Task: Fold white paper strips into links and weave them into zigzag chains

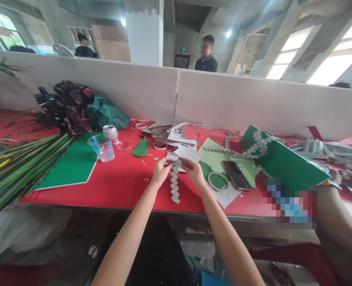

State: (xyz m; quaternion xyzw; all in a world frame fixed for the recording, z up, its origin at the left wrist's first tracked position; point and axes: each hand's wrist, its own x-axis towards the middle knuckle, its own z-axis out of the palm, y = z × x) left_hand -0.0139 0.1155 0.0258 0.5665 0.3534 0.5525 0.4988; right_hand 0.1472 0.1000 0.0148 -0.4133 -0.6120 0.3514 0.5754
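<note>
Between both hands, folded paper chain (175,183) hangs lengthwise toward the table edge.

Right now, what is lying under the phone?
The phone lies on light green paper, beside a tape ring. Whatever is directly beneath the phone is hidden.

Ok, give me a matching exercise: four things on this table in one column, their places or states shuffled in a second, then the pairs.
1. folded paper chain
2. plastic cup
3. phone
4. long green leaves

A. lying dark and flat on pale green paper
B. piled at the table's left end
C. held by both hands
D. standing beside the green board

Pairs: 1-C, 2-D, 3-A, 4-B
</note>
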